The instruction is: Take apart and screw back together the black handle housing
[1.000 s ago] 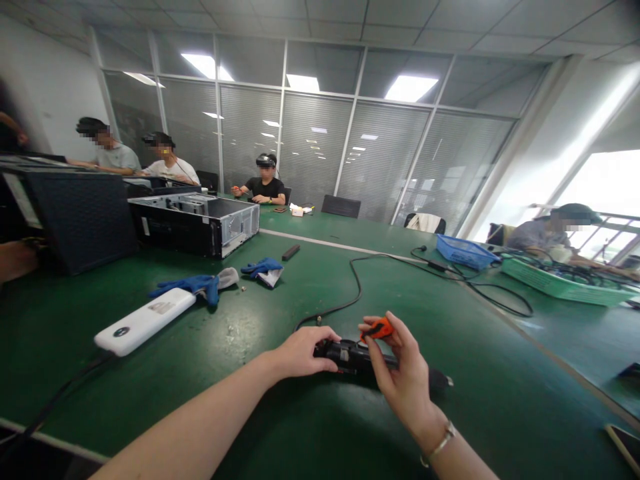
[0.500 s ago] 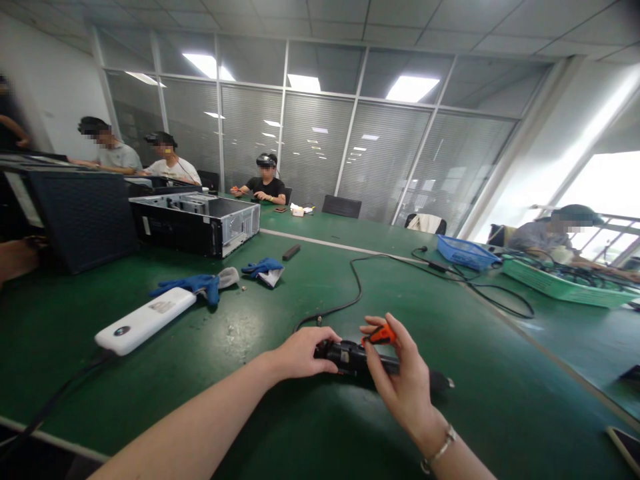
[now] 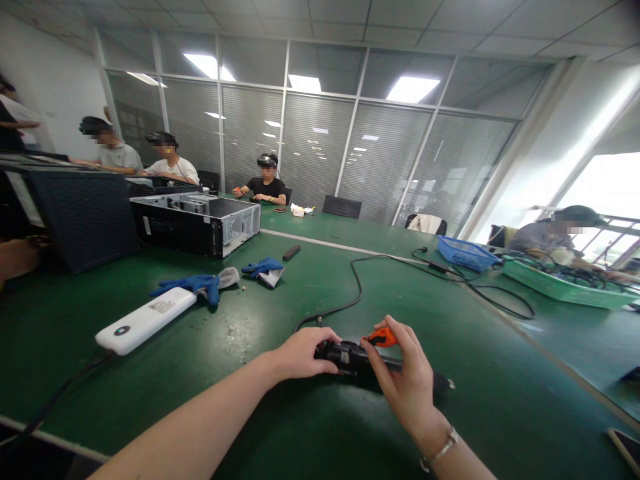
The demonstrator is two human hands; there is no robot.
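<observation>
On the green table, my left hand [image 3: 306,352] grips the left end of a long black device [image 3: 356,359], thumb on the near side and fingers on the far side. A small metal tip shows at the device's right end. My right hand [image 3: 407,373], with a bracelet at the wrist, pinches an orange-and-black screwdriver [image 3: 384,337] over the middle of the device. The screwdriver's tip cannot be made out. Part of the device is hidden behind my right hand. A black cable [image 3: 357,287] runs from near my left hand to the far right.
To the left lie a white oblong device [image 3: 145,321] with a cord, blue-grey gloves [image 3: 213,287] and a dark bar [image 3: 291,252]. Behind them stand an open computer case [image 3: 195,227] and a dark case [image 3: 95,213]. A blue basket [image 3: 467,253] and green basket [image 3: 565,287] sit right; several people work around.
My right hand has turned slightly and its fingers have shifted on the screwdriver, showing more of the orange handle. My left hand and the black device stay where they were.
</observation>
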